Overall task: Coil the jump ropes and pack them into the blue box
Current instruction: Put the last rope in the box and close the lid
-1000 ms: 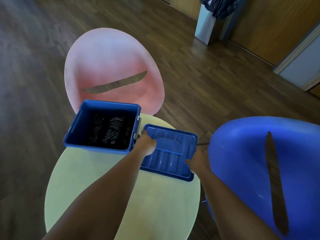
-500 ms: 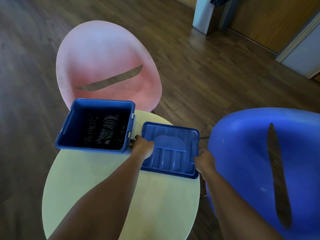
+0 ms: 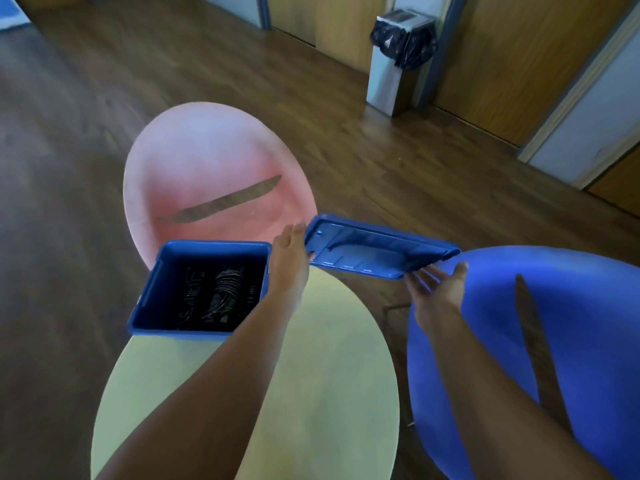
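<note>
blue lid [image 3: 374, 252] aloft between straight-fingered left hand [image 3: 289, 258] and splayed right hand [image 3: 437, 289], beside the blue box [image 3: 180, 333]

Jump ropes [image 3: 227, 292]: dark tangle left of the left hand [image 3: 289, 261]; count was unclear.
Right hand [image 3: 438, 292] fingers [image 3: 420, 280]: were blurred beneath the lid [image 3: 374, 251].
Blue chair [image 3: 571, 341]: was cropped beyond that hand.

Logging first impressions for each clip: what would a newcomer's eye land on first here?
The blue lid stands out, held tilted in the air between the left hand and the right hand, above the far edge of the round table. Just left of it stands the open blue box with dark coiled jump ropes inside. A pink chair behind and a blue chair at right frame the scene.
</note>
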Action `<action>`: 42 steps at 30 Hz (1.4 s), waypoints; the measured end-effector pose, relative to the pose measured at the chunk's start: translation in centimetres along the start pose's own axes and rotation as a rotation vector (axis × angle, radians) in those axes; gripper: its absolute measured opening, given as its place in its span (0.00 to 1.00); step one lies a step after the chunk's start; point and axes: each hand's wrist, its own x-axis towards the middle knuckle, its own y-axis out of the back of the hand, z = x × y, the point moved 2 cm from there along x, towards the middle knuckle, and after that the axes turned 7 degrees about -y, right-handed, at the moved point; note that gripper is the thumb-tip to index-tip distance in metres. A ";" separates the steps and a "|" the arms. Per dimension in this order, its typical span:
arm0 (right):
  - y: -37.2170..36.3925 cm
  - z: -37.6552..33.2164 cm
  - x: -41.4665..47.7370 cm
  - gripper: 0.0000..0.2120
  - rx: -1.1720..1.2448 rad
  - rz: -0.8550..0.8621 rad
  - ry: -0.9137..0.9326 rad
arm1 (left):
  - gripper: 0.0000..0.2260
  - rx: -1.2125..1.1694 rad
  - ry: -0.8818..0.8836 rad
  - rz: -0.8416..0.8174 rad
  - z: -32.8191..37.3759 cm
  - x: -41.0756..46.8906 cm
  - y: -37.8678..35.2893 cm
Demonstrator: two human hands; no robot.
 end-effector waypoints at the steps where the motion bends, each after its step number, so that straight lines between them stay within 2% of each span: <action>1: -1.0 -0.3 -0.7 0.27 0.050 -0.035 -0.003 | 0.12 0.009 -0.018 -0.011 1.1 0.3 1.0; 3: -2.7 0.1 -1.5 0.22 0.089 -0.093 0.002 | 0.10 0.018 -0.021 -0.023 2.9 1.0 3.8; 6: -4.6 2.0 -2.4 0.08 0.036 -0.186 -0.023 | 0.07 0.046 -0.040 -0.067 4.5 1.5 8.3; 7: -5.1 3.0 -2.8 0.06 -0.024 -0.237 -0.013 | 0.07 0.033 -0.030 -0.074 4.6 1.9 10.0; 10: -6.6 6.1 -4.4 0.13 -0.332 -0.463 0.021 | 0.08 0.107 -0.011 -0.114 4.4 2.9 15.5; 12: -7.0 8.2 -4.8 0.09 -0.492 -0.496 0.004 | 0.04 0.186 0.039 -0.134 3.9 3.3 19.0; 14: -7.1 10.2 -5.0 0.06 -0.568 -0.437 0.010 | 0.09 0.255 0.104 -0.139 3.0 3.9 21.9; 18: -7.8 13.9 -6.1 0.09 -0.858 -0.364 0.099 | 0.12 0.430 0.157 -0.103 1.3 4.9 25.8; 21: -8.2 16.4 -6.2 0.14 -1.110 -0.287 0.173 | 0.13 0.599 0.136 -0.071 0.0 6.0 28.0; 24: -8.6 18.6 -7.3 0.13 -1.313 -0.243 0.240 | 0.13 0.804 0.113 -0.097 -1.3 6.7 30.1; 30: -9.1 21.3 -8.3 0.17 -1.465 -0.184 0.364 | 0.12 1.095 0.002 -0.197 -3.0 6.4 32.2; 33: -9.1 21.9 -7.9 0.22 -1.479 -0.139 0.252 | 0.12 1.073 -0.029 -0.199 -3.7 6.9 33.1; 37: -8.6 22.9 -7.4 0.28 -1.293 -0.070 0.007 | 0.12 0.909 0.059 -0.228 -4.5 7.8 33.5; 42: -8.4 23.6 -6.4 0.15 -1.301 -0.011 0.130 | 0.13 0.802 0.125 -0.203 -5.4 8.2 33.8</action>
